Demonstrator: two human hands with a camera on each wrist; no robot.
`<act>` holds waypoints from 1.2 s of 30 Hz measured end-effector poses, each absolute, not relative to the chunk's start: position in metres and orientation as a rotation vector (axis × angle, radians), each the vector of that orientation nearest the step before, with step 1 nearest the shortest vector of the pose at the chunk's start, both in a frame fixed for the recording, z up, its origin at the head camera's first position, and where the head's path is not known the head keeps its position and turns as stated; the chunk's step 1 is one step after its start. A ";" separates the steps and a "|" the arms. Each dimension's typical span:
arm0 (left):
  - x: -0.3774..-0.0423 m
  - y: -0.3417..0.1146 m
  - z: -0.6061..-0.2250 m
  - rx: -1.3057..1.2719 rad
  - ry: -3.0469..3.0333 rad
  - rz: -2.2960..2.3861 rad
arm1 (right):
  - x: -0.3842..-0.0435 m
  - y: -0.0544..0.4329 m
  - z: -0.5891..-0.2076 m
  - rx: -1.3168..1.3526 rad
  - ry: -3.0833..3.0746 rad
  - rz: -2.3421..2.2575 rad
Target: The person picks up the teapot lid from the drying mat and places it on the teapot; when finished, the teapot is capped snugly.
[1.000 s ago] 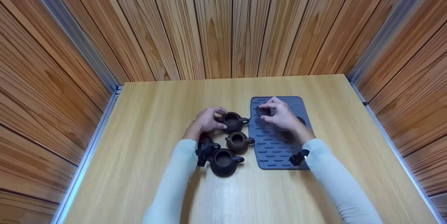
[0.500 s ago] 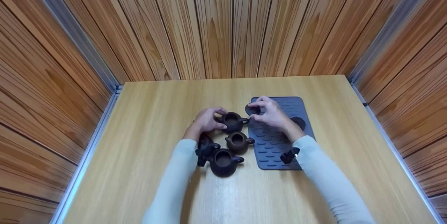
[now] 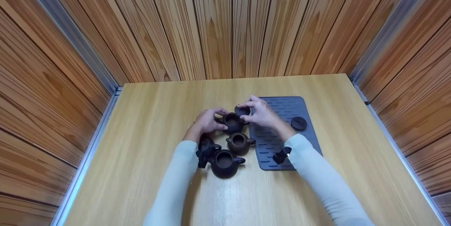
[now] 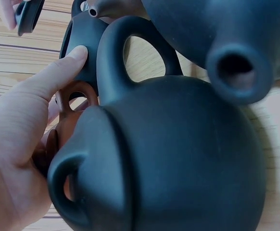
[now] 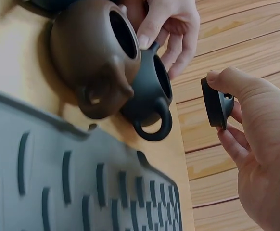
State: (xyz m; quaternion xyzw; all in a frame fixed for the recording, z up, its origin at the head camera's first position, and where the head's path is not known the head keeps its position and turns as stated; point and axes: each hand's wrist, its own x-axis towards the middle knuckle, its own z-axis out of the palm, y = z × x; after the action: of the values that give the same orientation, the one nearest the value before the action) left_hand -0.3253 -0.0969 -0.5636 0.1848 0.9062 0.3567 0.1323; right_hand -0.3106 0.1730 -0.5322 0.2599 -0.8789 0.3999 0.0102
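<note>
Pinching the dark teapot lid (image 3: pixel 242 110) with thumb and fingers, the right hand (image 3: pixel 263 114) has moved leftward from over the ridged mat (image 3: pixel 285 105); the lid is now raised near the farthest teapot (image 3: pixel 233 123), which the left hand (image 3: pixel 207 120) still grips.

The teapots (image 3: pixel 224 165) block the near approach; the far tabletop (image 3: pixel 186 94) leaves room.

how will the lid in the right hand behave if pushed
The lid looks stiff, keeping a disc shape in the right hand. Being round, it might roll if stood on edge. Its matte finish probably isn't slippery.
</note>
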 end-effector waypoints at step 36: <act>-0.322 -0.096 -0.561 0.449 2.648 1.013 | -0.313 0.138 -0.565 0.806 -2.780 1.360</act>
State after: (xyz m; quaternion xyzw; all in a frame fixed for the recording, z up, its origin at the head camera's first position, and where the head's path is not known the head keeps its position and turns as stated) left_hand -0.3223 -0.0961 -0.5614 0.1550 0.9140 0.3498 0.1353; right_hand -0.3133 0.1384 -0.5649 0.2520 -0.8689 0.4251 -0.0286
